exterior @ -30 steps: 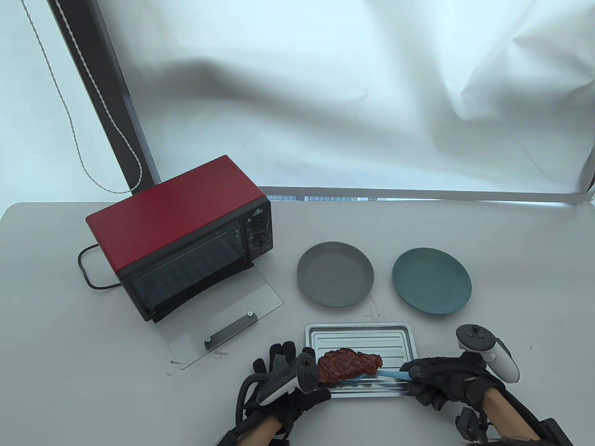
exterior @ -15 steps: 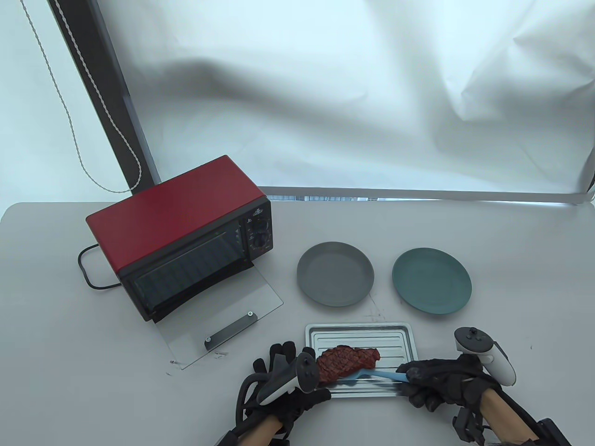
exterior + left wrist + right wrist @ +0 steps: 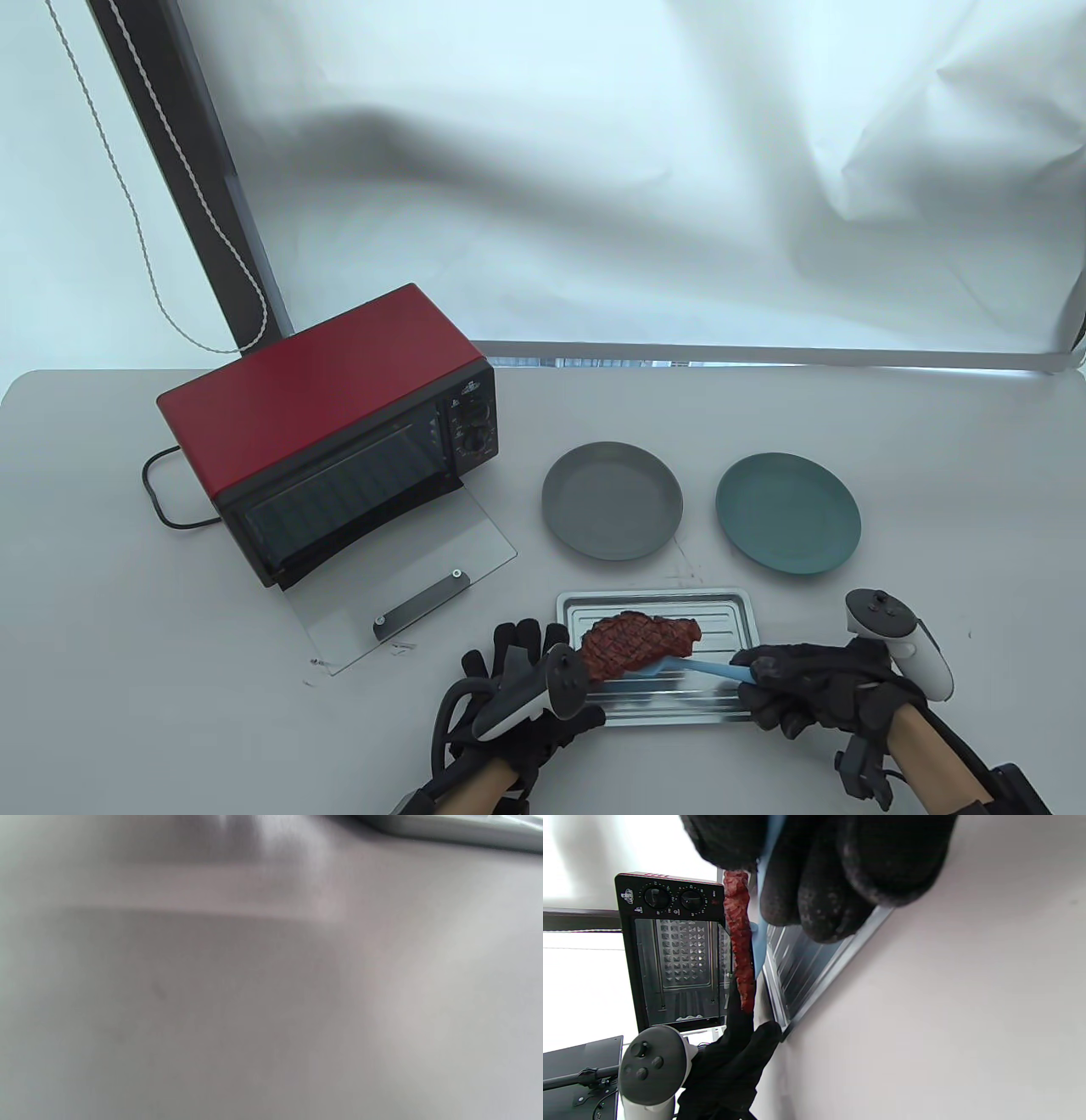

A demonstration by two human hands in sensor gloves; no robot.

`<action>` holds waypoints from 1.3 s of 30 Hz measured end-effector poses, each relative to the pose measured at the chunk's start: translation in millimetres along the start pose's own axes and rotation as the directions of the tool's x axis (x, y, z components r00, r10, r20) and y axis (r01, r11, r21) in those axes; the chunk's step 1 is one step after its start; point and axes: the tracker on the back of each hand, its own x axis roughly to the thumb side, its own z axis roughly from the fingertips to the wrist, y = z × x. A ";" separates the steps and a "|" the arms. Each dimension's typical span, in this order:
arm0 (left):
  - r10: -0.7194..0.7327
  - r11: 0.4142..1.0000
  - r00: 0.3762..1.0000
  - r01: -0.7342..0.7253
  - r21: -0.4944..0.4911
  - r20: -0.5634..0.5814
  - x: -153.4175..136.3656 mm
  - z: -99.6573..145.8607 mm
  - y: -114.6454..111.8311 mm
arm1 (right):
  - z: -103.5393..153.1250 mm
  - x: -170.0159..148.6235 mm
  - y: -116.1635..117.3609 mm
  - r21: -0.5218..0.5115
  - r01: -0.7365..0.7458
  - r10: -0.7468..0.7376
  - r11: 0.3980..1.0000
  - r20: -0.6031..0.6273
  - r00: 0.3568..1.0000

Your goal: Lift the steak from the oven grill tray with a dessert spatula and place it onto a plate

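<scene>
table view shows the right hand gripping the dessert spatula under the steak; keep the blade level while the open left hand steadies the oven grill tray.

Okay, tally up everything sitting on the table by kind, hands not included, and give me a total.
Plates: 2, a round grey plate and a round teal plate
Ovens: 1, a red toaster oven with its glass door open
Trays: 1, a ribbed metal grill tray
Steaks: 1, a browned grilled steak
Spatulas: 1, a light blue dessert spatula
Total: 6
</scene>
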 end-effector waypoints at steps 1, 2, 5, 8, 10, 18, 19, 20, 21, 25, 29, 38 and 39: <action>0.006 1.000 1.000 -0.006 0.029 0.001 -0.2 2.3 4.8 | 1.4 2.2 -0.5 -0.001 0.002 -0.002 1.000 0.013 1.000; 0.012 0.998 1.000 -0.012 0.063 0.001 -0.5 5.2 10.4 | 3.0 4.7 -1.1 -0.003 0.002 -0.002 1.000 0.028 1.000; -0.003 0.987 1.000 0.004 0.160 -0.009 -2.1 14.7 25.1 | 7.7 12.2 -2.1 -0.008 0.001 -0.001 1.000 0.074 0.997; -0.023 0.974 1.000 0.027 0.223 -0.022 -3.8 22.7 34.2 | 12.4 19.1 -2.2 -0.017 0.003 -0.001 1.000 0.115 0.993; -0.037 0.964 0.999 0.044 0.263 -0.033 -5.2 28.5 40.3 | 16.3 24.1 -1.8 -0.026 0.005 -0.001 1.000 0.143 0.990; -0.075 0.929 0.996 0.087 0.361 -0.046 -5.2 45.8 52.6 | 26.9 35.7 0.3 -0.046 0.030 -0.019 0.998 0.214 0.977; -0.079 0.927 0.996 0.089 0.364 -0.044 -4.5 46.5 52.7 | 27.7 36.7 0.6 -0.048 0.032 -0.021 0.998 0.221 0.975; -0.082 0.925 0.996 0.094 0.367 -0.046 -4.2 46.8 53.0 | 28.2 37.4 1.0 -0.049 0.036 -0.024 0.998 0.226 0.974; -0.086 0.924 0.995 0.097 0.370 -0.047 -4.1 46.8 53.1 | 28.8 38.0 1.4 -0.052 0.039 -0.026 0.998 0.230 0.973; -0.080 0.921 0.995 0.095 0.379 -0.056 -5.9 47.0 54.2 | 29.6 39.2 1.2 -0.061 0.048 -0.032 0.997 0.238 0.971; -0.073 0.922 0.996 0.089 0.376 -0.059 -7.6 47.1 55.3 | 31.6 41.4 -1.0 -0.086 0.060 -0.038 0.994 0.244 0.969; -0.071 0.920 0.995 0.094 0.381 -0.074 -10.3 46.7 55.9 | 30.7 60.4 -2.1 -0.190 0.134 -0.076 0.973 0.284 0.956; -0.069 0.920 0.995 0.092 0.380 -0.075 -10.7 46.7 55.9 | 30.3 62.7 -2.7 -0.201 0.142 -0.080 0.969 0.289 0.954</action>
